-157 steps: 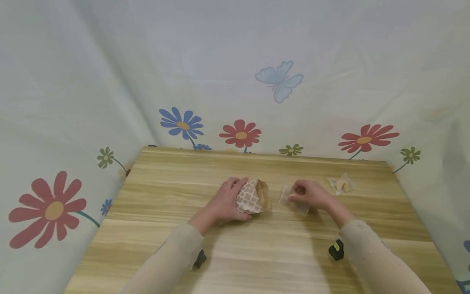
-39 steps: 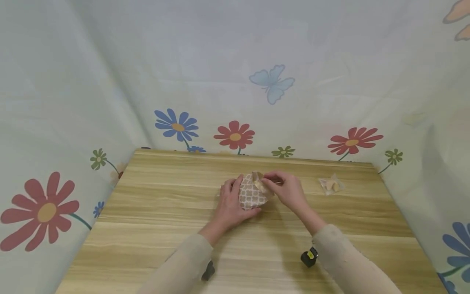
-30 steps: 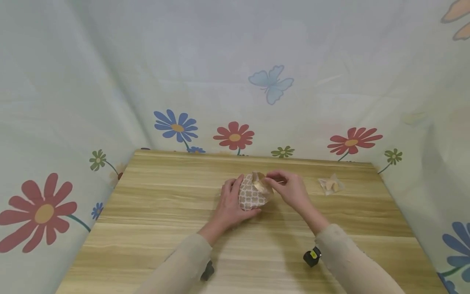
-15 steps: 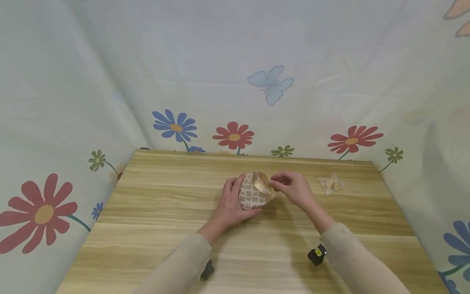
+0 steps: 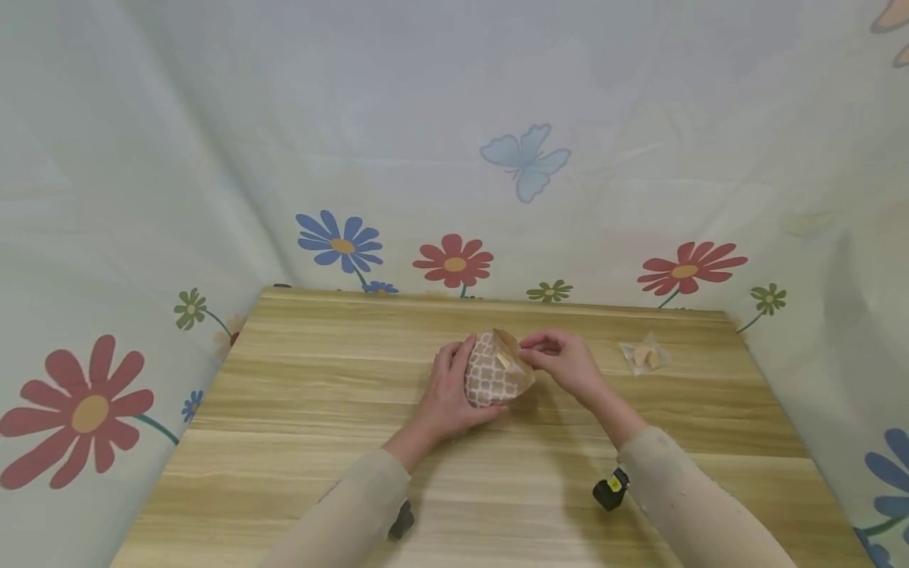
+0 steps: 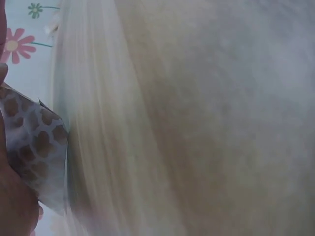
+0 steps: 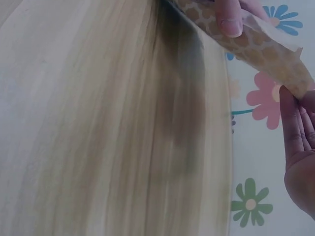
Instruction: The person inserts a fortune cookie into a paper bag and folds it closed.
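A brown paper bag [image 5: 490, 375] with a white lattice print lies tilted on the wooden table, its mouth towards the right. My left hand [image 5: 447, 394] grips it from the left, thumb along the near side and fingers over the far side. At the mouth's right edge, the fingers of my right hand [image 5: 564, 363] pinch the paper; the right wrist view shows those fingertips at a corner of the bag [image 7: 266, 51]. Inside the mouth, a small part of a clear packet with something pale tan shows. The left wrist view catches only the bag's printed side [image 6: 37, 142] beside my hand.
Another clear packet [image 5: 645, 355] with pale tan pieces lies on the table [image 5: 319, 379] to the right, beyond my right hand. Black wrist devices [image 5: 611, 489] hang under both sleeves. A flower-printed cloth backdrop [image 5: 398, 118] stands behind and beside the table.
Earlier my right hand held a clear packet on the table, then brought it to the bag's mouth. The packet has since sunk deeper inside, and my right fingers have shifted to the bag's right edge.
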The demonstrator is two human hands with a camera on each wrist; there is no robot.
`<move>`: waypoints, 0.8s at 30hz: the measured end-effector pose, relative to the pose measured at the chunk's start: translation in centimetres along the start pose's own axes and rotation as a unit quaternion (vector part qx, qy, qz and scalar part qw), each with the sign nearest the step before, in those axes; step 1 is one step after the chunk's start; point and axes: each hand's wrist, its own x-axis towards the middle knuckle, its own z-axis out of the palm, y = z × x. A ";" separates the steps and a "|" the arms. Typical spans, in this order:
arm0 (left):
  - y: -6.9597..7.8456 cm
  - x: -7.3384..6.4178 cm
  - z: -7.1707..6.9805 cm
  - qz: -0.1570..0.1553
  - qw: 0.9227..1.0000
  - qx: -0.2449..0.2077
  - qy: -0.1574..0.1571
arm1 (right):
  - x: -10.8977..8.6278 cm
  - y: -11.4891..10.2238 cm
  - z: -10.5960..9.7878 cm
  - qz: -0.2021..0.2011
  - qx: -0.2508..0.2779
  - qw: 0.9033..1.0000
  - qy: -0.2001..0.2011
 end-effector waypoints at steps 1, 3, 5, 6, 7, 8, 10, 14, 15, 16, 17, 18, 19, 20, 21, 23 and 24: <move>0.0 0.0 0.0 0.001 1.000 0.003 -0.001 | 0.0 -0.2 0.0 -0.001 0.001 1.000 0.001; 0.1 0.1 -0.1 0.003 1.000 0.007 -0.002 | -0.1 -0.7 -0.1 -0.007 0.003 1.000 0.004; 0.3 0.1 -0.1 0.005 1.000 0.011 -0.003 | -0.3 -1.3 -0.1 -0.012 -0.001 1.000 0.009; 0.3 0.2 -0.1 0.007 1.000 0.012 -0.003 | -0.3 -1.5 -0.2 -0.017 -0.007 1.000 0.009; 0.4 0.2 -0.2 0.008 1.000 0.013 -0.003 | -0.4 -1.7 -0.2 -0.022 -0.013 1.000 0.009; 0.4 0.2 -0.2 0.009 1.000 0.012 -0.003 | -0.4 -1.9 -0.2 -0.027 -0.020 0.999 0.009; 0.5 0.2 -0.3 0.008 1.000 0.011 -0.004 | -0.5 -2.3 -0.3 -0.038 -0.034 0.999 0.009; 0.8 0.2 -0.5 0.005 1.000 0.003 -0.008 | -0.5 -3.1 -0.3 -0.069 -0.062 0.996 0.007; 0.9 0.2 -0.5 0.003 1.000 0.000 -0.009 | -0.5 -3.3 -0.2 -0.074 -0.069 0.995 0.007; 0.9 0.2 -0.5 0.002 1.000 -0.002 -0.011 | -0.5 -3.4 -0.2 -0.077 -0.075 0.994 0.008; 1.0 0.2 -0.6 0.001 1.000 -0.004 -0.013 | -0.4 -3.5 -0.2 -0.079 -0.079 0.994 0.007; 1.0 0.2 -0.6 -0.001 1.000 -0.005 -0.015 | -0.4 -3.5 -0.2 -0.079 -0.080 0.994 0.006; 1.1 0.3 -0.6 -0.003 1.000 -0.006 -0.017 | -0.4 -3.5 -0.2 -0.077 -0.081 0.994 0.006; 1.1 0.3 -0.5 -0.006 1.000 -0.007 -0.019 | -0.4 -3.5 -0.1 -0.075 -0.079 0.994 0.006; 1.1 0.3 -0.5 -0.010 1.000 -0.008 -0.021 | -0.5 -3.5 -0.1 -0.075 -0.078 0.994 0.007; 1.0 0.4 -0.5 -0.015 1.000 -0.013 -0.021 | -0.4 -3.3 -0.1 -0.072 -0.068 0.995 0.006; 1.0 0.4 -0.5 -0.017 1.000 -0.015 -0.020 | -0.4 -3.1 -0.2 -0.071 -0.063 0.995 0.006</move>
